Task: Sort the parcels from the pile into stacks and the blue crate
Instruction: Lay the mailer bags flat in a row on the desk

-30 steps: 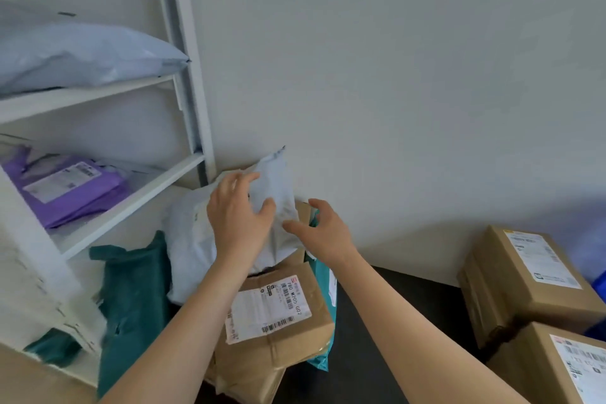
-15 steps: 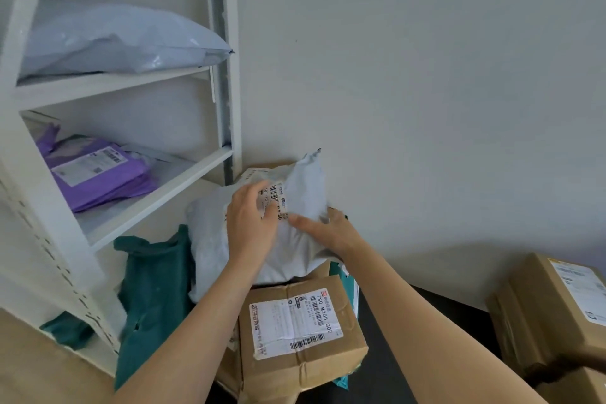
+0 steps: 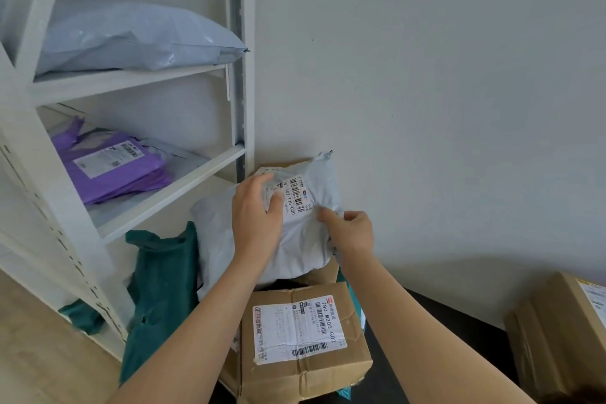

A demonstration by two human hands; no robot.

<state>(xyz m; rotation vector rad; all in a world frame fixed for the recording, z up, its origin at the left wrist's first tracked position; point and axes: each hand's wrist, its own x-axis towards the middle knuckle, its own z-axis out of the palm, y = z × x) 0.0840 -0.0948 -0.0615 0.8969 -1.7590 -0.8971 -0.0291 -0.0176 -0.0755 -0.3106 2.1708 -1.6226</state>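
A soft grey-white mailer bag with a barcode label lies on top of the pile, against the wall. My left hand grips its upper left side, fingers curled over the label's edge. My right hand pinches the bag's right edge. Under the bag sits a brown cardboard box with a white shipping label. A dark green mailer leans at the pile's left. The blue crate is out of view.
A white shelf unit stands at the left, with a grey mailer on the upper shelf and purple mailers below. Another cardboard box sits at the right edge. The white wall is close behind the pile.
The bag has been turned so that its barcode label now faces up. Both hands shifted their hold on it. The view has moved closer to the shelf.
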